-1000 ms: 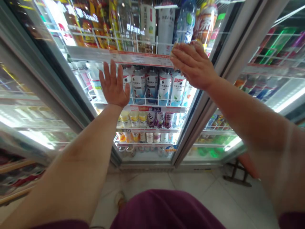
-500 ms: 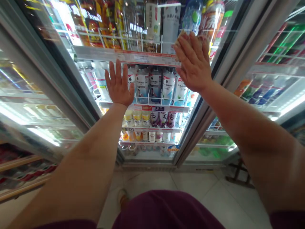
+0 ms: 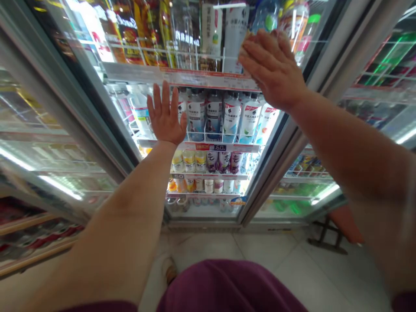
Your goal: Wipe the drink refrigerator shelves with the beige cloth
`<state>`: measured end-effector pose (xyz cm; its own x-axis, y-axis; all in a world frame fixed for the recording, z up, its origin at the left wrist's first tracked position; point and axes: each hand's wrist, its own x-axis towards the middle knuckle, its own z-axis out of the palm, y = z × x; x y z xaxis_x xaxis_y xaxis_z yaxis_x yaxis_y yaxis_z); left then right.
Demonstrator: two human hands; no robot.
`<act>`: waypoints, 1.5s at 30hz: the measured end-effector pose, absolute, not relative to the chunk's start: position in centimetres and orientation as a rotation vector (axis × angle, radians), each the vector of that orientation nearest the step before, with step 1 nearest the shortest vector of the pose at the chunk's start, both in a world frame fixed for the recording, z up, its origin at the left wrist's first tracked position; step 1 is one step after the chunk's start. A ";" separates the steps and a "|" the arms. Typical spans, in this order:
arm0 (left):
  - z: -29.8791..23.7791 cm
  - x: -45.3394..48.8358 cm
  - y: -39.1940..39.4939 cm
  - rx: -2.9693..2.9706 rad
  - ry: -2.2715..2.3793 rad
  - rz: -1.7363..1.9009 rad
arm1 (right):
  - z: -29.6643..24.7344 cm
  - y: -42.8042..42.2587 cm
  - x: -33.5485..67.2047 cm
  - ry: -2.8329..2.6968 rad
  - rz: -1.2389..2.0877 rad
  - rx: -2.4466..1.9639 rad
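Note:
I face a glass fridge door (image 3: 107,108) with shelves of drink bottles behind it. My left hand (image 3: 166,116) lies flat on the glass with fingers spread and holds nothing, over the row of white-labelled bottles (image 3: 224,117). My right hand (image 3: 271,67) is higher up and to the right. It presses a yellowish cloth (image 3: 244,42) against the glass near the red shelf price strip (image 3: 201,79). Only the cloth's edge shows past my fingertips.
The door's metal frame (image 3: 292,143) runs diagonally beside my right wrist, with another glass door (image 3: 367,95) to its right. A further fridge door (image 3: 39,143) stands at the left. Lower shelves hold small bottles (image 3: 208,162). Tiled floor (image 3: 260,260) and a dark stand (image 3: 328,240) lie below.
My right hand has slid up and slightly right along the glass with the cloth. My left hand has stayed flat in nearly the same place.

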<state>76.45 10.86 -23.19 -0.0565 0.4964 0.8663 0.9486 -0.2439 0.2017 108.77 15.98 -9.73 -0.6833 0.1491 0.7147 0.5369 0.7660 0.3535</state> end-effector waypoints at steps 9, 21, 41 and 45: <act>-23.2 76.6 10.8 -1.743 -1.565 -1.226 | -11.7 16.4 105.5 -2.362 -0.744 -0.439; -23.4 76.4 10.9 -1.725 -1.556 -1.240 | -12.1 14.3 101.3 -2.318 -0.786 -0.584; -23.5 76.5 10.8 -1.694 -1.548 -1.191 | -12.2 13.1 95.2 -2.274 -0.745 -0.511; -23.5 76.4 10.8 -1.706 -1.537 -1.202 | -11.3 13.4 95.7 -2.239 -0.909 -0.450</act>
<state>76.42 10.83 -23.54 -0.0501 0.4809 0.8754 0.9654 -0.2012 0.1658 95.71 13.37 -11.28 -0.7156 0.0626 0.6957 0.5298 0.6977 0.4822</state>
